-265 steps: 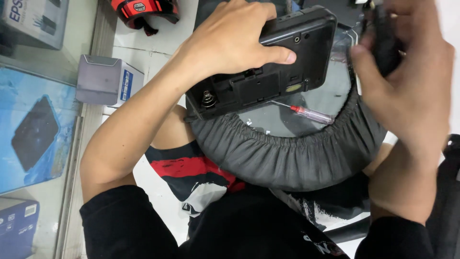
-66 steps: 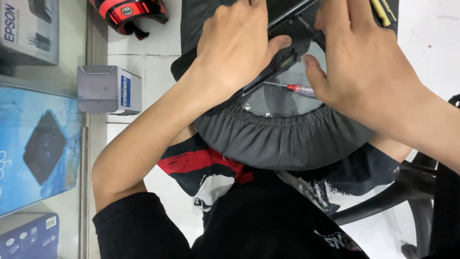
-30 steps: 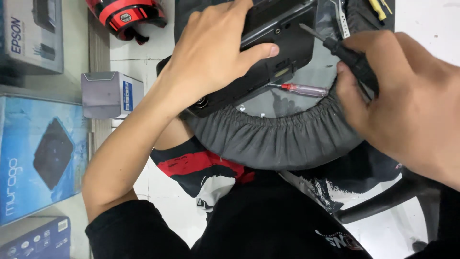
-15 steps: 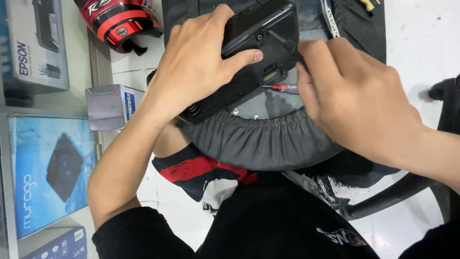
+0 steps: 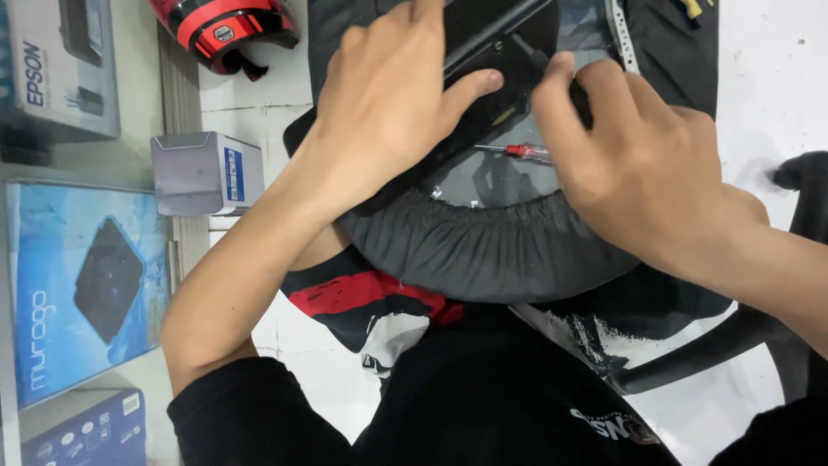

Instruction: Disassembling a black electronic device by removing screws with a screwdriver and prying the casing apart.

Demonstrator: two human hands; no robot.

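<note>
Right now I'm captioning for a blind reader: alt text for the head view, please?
Two bare hands grip a black device over a grey cloth-rimmed surface: left hand on top, right hand at its edge. A red-handled screwdriver lies beneath.

black device (image 5: 483, 95) | tilted on lap | gripped by both hands

We see our left hand (image 5: 388, 112) and right hand (image 5: 642, 164) crowding the black device (image 5: 500, 78) on the round stool (image 5: 483, 250). A red-handled screwdriver (image 5: 522, 152) lies between them. White floor (image 5: 759, 78) right of the stool's edge stands open; a small grey box (image 5: 203, 173) and red helmet (image 5: 226, 30) block the left.
</note>
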